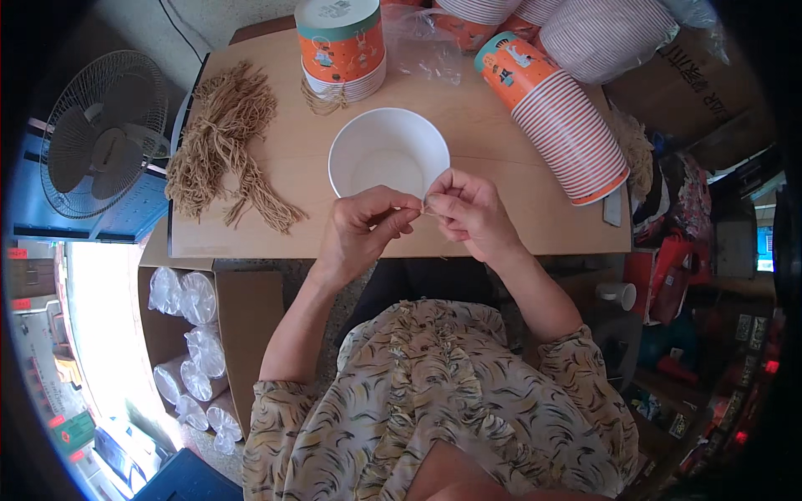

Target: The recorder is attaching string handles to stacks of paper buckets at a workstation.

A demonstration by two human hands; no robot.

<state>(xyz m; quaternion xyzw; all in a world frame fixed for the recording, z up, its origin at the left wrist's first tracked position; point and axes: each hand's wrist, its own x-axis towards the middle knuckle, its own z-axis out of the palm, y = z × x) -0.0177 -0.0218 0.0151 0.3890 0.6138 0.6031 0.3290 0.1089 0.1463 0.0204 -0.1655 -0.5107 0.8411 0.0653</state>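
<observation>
My left hand (pixel 361 231) and my right hand (pixel 478 219) meet just in front of a white paper tub (pixel 349 150), fingertips pinched close together. Something thin and tan seems to lie between the fingertips, too small to name. The tub stands upright on the table with its open mouth up, and its bottom inside shows. Left of it lies a loose heap of tan twisted cords (pixel 221 138). Behind the tub is a stack of orange printed paper tubs (pixel 341 57), upside down, with a few cords (pixel 324 102) at its foot.
On the right of the wooden table (pixel 276 238), a long stack of paper tubs (pixel 572 138) lies slanting. More bagged tubs (pixel 597 37) crowd the back right. A fan (pixel 104 134) stands at the left. Below the table edge is a carton (pixel 251 317) with several plastic-wrapped rolls (pixel 200 296).
</observation>
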